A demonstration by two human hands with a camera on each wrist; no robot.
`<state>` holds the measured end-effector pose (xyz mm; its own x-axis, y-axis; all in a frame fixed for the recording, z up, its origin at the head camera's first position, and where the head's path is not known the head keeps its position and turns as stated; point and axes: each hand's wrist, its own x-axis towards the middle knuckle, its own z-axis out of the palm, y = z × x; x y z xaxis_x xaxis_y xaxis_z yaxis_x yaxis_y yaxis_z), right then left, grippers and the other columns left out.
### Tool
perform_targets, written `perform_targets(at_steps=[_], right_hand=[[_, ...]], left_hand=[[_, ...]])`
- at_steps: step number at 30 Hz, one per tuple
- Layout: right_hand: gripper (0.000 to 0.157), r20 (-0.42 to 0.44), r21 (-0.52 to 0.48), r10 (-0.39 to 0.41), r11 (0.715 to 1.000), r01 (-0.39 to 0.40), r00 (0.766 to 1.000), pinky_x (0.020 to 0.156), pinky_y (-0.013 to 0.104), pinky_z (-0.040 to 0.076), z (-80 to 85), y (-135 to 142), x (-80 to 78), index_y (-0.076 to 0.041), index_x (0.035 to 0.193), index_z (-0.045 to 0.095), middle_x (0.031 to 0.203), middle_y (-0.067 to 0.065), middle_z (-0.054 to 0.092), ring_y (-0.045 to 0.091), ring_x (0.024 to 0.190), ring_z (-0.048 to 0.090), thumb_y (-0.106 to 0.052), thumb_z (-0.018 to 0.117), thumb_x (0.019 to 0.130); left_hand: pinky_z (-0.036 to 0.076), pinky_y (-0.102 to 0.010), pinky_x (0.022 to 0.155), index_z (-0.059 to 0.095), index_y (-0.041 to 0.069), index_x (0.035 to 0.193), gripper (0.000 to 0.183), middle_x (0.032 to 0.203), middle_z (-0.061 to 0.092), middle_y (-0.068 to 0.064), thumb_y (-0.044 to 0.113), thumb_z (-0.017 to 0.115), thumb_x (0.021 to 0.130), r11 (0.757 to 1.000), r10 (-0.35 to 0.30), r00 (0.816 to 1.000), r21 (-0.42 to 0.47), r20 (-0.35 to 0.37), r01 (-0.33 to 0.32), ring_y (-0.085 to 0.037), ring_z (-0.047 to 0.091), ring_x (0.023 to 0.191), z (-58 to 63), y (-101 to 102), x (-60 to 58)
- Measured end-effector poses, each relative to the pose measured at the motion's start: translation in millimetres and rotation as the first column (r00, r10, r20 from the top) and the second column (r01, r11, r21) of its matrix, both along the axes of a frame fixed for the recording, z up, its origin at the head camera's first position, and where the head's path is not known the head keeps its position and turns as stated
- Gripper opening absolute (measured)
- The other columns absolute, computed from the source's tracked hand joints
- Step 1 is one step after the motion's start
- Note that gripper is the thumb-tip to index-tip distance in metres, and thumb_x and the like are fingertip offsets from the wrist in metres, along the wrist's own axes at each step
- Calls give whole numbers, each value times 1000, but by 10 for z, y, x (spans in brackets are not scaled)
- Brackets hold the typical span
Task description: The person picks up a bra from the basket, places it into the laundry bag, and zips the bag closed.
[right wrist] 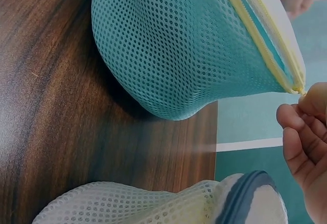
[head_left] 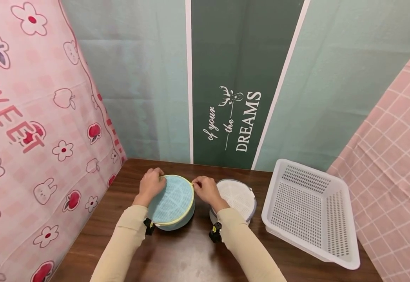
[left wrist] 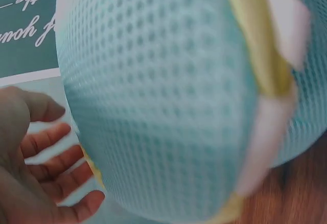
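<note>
**Two hands at the rim of a round teal mesh bag**

Near the middle of the head view, slightly left and low, a round teal mesh bag (head_left: 172, 201) with a yellow zipper trim stands on the dark wooden table (head_left: 191, 254). Its flat, lighter mesh lid faces up and tilts toward the camera.

The left hand (head_left: 151, 183) rests on the bag's upper left rim, fingers curled over the edge at the far side. In the left wrist view the bag (left wrist: 168, 96) fills most of the frame, and the hand (left wrist: 36, 157) shows at the lower left with fingers loosely bent and spread beside the mesh; whether they truly clasp the rim from this angle I cannot tell.

The right hand (head_left: 205, 188) sits at the bag's upper right rim, where the yellow trim ends. In the right wrist view the fingertips (right wrist: 306, 109) at the right edge are drawn together, pinching the end of the yellow zipper (right wrist: 265, 40) that runs along the top of the bag (right wrist: 189, 50). The jaws of that hand are thus narrow, closed on the zipper's tip.

Just right of the teal bag, touching or nearly so, lies a white mesh bag (head_left: 236, 197) with a grey-blue trim, partly behind the right forearm. Farther right, apart from both bags, a white perforated plastic basket (head_left: 311, 211) stands on the table's right side. Patterned cloth backdrops fill the upper frame.
</note>
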<state>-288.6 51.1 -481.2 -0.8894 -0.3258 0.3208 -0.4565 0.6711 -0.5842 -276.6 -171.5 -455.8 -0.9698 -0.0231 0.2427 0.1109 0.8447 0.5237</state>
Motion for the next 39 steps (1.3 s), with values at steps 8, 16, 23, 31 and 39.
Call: perform_targets(at_steps=[8,16,23,31,39], right_hand=[[7,-24,-17,4,1000,-4,1000,62,26,46,-5,0,-6,-9,88,70,86,1,64,12,70,53,-10,64,87],[8,-42,-20,29,999,-30,999,63,27,46,4,-29,-16,-9,90,70,85,1,63,12,70,55,-9,62,88],[7,-65,-12,30,999,-30,997,61,27,45,3,-45,-22,-9,88,70,82,0,61,12,68,53,-7,63,87],[7,-81,-18,39,999,-41,996,61,26,45,5,-81,-25,-8,88,70,82,0,62,11,68,54,-7,63,87],[7,-123,13,58,998,-56,991,61,26,46,23,-54,30,-9,86,70,82,0,61,11,67,55,-8,63,87]], left_hand=[[45,-48,68,67,8,101,18,100,59,-11,11,61,85,972,-231,971,-56,-66,228,-30,56,83,-16,153,-109],[43,-49,70,70,13,103,20,100,60,-5,12,60,85,916,-372,928,-163,-3,366,-27,57,88,34,313,-200],[42,-47,69,69,14,100,15,100,62,-4,13,60,87,876,-401,909,-245,111,416,-30,55,93,67,383,-208],[40,-41,62,66,19,91,8,93,58,-1,14,63,88,884,-371,925,-274,84,379,-24,55,83,56,367,-212],[39,-38,61,65,22,90,9,94,58,1,14,62,88,888,-379,925,-270,33,373,-22,54,83,53,338,-150]])
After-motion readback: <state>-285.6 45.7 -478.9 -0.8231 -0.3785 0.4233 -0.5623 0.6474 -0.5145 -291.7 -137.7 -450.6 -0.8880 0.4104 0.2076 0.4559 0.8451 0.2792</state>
